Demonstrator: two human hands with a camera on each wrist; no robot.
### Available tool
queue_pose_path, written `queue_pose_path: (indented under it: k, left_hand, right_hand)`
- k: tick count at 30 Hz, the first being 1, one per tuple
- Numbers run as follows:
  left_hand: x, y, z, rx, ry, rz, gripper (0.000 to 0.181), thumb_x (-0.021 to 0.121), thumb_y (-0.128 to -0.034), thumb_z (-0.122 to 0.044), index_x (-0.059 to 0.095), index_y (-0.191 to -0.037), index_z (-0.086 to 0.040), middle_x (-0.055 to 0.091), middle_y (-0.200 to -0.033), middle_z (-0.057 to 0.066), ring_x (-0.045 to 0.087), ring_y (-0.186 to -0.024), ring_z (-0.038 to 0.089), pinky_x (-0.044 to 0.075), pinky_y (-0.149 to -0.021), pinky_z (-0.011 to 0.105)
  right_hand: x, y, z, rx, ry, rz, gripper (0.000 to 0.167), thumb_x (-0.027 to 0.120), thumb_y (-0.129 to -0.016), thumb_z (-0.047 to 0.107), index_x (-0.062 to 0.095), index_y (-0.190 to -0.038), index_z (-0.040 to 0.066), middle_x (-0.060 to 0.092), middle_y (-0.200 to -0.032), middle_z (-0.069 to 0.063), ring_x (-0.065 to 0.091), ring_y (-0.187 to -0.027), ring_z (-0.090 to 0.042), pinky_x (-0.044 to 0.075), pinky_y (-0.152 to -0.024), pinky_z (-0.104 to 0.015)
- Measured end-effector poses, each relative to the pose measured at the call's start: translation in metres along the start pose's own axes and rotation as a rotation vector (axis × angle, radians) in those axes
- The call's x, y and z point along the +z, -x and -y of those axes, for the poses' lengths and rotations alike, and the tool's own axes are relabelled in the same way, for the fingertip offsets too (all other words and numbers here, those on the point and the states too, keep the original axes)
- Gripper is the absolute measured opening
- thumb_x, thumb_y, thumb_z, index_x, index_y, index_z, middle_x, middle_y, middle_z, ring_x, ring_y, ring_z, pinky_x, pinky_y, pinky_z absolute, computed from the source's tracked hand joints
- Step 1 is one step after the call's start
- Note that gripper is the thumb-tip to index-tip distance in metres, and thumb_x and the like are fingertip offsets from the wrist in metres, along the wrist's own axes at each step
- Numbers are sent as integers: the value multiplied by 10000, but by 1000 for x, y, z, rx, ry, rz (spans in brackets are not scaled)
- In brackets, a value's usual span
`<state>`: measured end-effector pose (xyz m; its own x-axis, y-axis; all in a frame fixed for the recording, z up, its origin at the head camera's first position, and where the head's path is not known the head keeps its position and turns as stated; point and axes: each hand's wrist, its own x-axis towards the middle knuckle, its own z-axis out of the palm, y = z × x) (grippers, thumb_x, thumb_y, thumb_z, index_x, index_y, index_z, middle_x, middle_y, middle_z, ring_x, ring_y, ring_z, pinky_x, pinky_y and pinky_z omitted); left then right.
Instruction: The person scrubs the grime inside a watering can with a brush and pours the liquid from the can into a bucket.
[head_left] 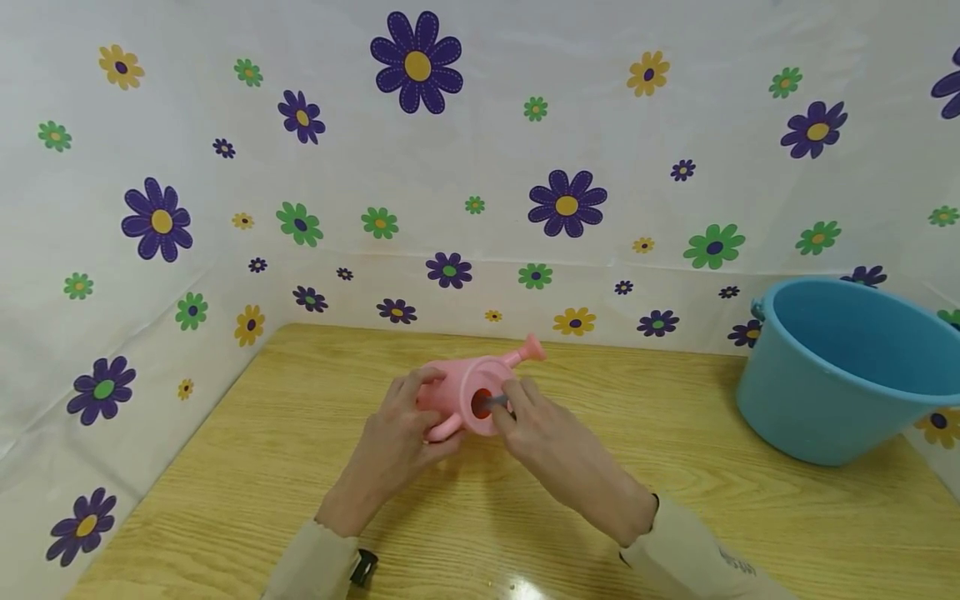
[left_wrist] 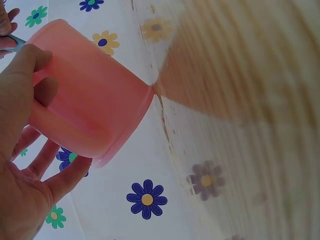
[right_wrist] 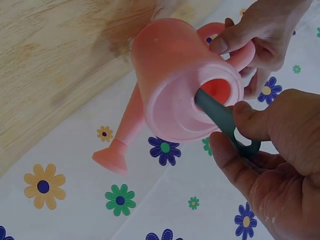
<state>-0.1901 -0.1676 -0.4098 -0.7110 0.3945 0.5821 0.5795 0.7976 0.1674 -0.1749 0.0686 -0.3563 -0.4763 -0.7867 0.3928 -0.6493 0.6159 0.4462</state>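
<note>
A pink watering can (head_left: 450,385) is tilted so its top opening faces the person, its spout pointing away to the right. The left hand (head_left: 401,433) grips it by the handle and side; in the left wrist view the fingers of the left hand (left_wrist: 30,150) curl round the handle (left_wrist: 65,132). Between thumb and fingers, the right hand (right_wrist: 280,160) pinches a dark grey-green tool (right_wrist: 217,111) with a looped end. The tool's far end is inside the can's round opening and hidden there.
On the right of the wooden table (head_left: 300,400) stands a large blue bucket (head_left: 810,392). A white sheet with flower prints (head_left: 480,150) hangs behind the table and along its left side.
</note>
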Motion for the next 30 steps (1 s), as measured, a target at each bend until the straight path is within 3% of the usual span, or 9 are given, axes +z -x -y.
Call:
queue_pose_path:
  k: [7,15,30]
  left_hand:
    - [0,-1,-1,4,-1,1,247,867,-808,-273,720,-688,-115,546,-1351,104,571,-1184,341,651,-793,422]
    - [0,-1,-2,-2,-2,8,248,879,-801,-285,734,-703,-109,541,-1358,104,565,-1195,346,649,-803,434]
    - [0,-1,-2,7,-7,-1,250,886,-796,-288,740,-707,-106,547,-1348,110,569,-1192,342,646,-829,427]
  right_hand:
    - [-8,3,5,7,69,-3,241,795,-866,47,711,-1083,-15,567,-988,-120,519,-845,-206,481,-686,-162]
    - [-15,2,7,-31,179,-14,115,721,-907,58,698,-1002,-1,533,-883,-90,449,-774,-200,399,-672,-203]
    - [-11,2,9,-11,156,-12,78,730,-911,68,683,-945,16,492,-851,-65,397,-739,-180,348,-638,-199]
